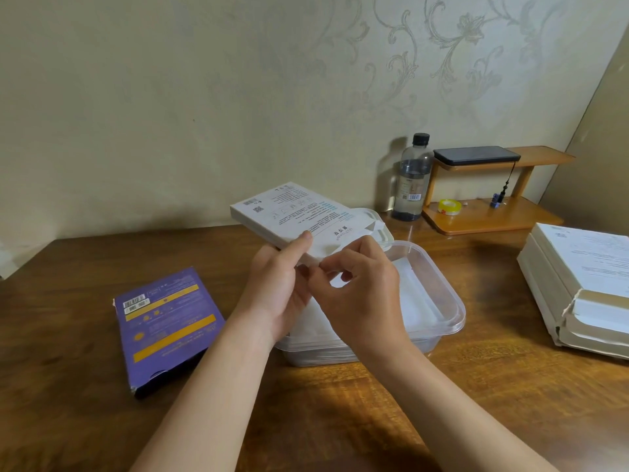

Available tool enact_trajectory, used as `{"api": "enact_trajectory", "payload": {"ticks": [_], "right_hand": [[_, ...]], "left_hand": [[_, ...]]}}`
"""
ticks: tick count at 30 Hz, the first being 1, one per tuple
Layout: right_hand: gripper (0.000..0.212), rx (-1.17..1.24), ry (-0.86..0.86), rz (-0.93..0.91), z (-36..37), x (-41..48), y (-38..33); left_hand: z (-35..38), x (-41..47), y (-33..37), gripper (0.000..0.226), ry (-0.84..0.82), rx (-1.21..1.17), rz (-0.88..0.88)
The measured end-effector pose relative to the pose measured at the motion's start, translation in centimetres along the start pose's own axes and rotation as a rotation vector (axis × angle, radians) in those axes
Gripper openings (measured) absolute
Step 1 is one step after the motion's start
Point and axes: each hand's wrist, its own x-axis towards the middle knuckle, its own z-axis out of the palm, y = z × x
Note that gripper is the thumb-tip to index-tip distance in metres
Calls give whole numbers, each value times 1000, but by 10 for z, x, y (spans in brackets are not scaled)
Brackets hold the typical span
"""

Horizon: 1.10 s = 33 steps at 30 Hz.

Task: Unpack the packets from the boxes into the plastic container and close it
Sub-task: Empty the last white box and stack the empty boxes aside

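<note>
My left hand (pixel 279 284) grips a flat white box (pixel 289 212) from below, thumb on its printed top, and holds it tilted above the clear plastic container (pixel 446 301). My right hand (pixel 360 277) pinches the white flap or packet end at the box's near end. White packets (pixel 415 298) lie inside the open container. The container's lid (pixel 377 223) is partly hidden behind the box. A purple box (pixel 163 328) lies flat on the table to the left.
A stack of white boxes (pixel 578 284) sits at the right edge of the wooden table (pixel 340 403). At the back right are a water bottle (pixel 412 178), a small wooden shelf (pixel 490 216) with a phone (pixel 476 155) and a tape roll (pixel 449 206).
</note>
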Motion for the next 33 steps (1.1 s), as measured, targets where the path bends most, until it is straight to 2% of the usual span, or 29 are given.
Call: {"api": "enact_trajectory", "payload": {"ticks": [4, 8, 14, 17, 22, 25, 31, 33], "right_hand": [[7, -39, 25, -23, 3, -2, -1], [6, 16, -94, -16, -4, 3, 0], [22, 286, -145, 342, -20, 21, 4], [23, 398, -137, 476, -24, 30, 2], [25, 636, -278, 664, -26, 43, -4], [18, 771, -320, 798, -26, 52, -5], [7, 839, -456, 924, -22, 65, -5], [17, 879, -429, 968, -18, 68, -6]], "left_hand": [[1, 0, -2, 25, 23, 26, 26], [-5, 4, -1, 25, 64, -5, 34], [-6, 5, 0, 26, 65, -108, 36], [-6, 3, 0, 25, 24, -90, 37], [-6, 1, 1, 27, -25, -5, 24], [-8, 3, 1, 32, -35, 0, 33], [-9, 6, -1, 34, -2, -26, 28], [-7, 5, -1, 32, -6, -46, 30]]}}
